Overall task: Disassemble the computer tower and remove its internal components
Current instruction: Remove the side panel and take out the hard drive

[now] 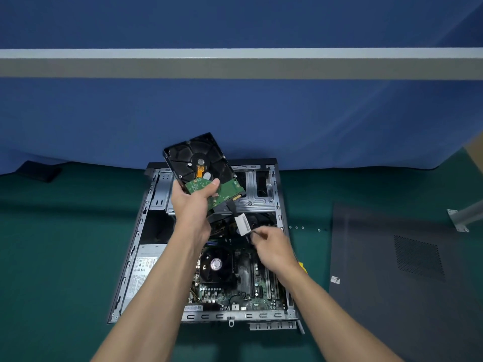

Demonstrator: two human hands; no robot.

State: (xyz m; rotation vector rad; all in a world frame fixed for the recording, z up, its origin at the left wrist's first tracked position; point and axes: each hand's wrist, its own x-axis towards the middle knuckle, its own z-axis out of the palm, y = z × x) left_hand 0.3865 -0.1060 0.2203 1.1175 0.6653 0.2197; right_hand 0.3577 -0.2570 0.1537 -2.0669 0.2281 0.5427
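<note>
The open computer tower (136, 246) lies on its side on the green mat, its motherboard and CPU fan (216, 264) exposed. My left hand (190, 207) holds a black hard drive (198, 158) with a green circuit board up above the drive cage. A black cable (231, 207) still runs from the drive's connector edge down past a white label tag (241, 224). My right hand (274, 246) pinches that cable just below the tag, over the motherboard.
The removed grey side panel (392, 270) lies on the mat to the right. Several small screws (296, 227) sit between it and the case. A metal bracket (462, 215) juts in at the right edge. A dark flat object (39, 171) lies far left by the blue partition.
</note>
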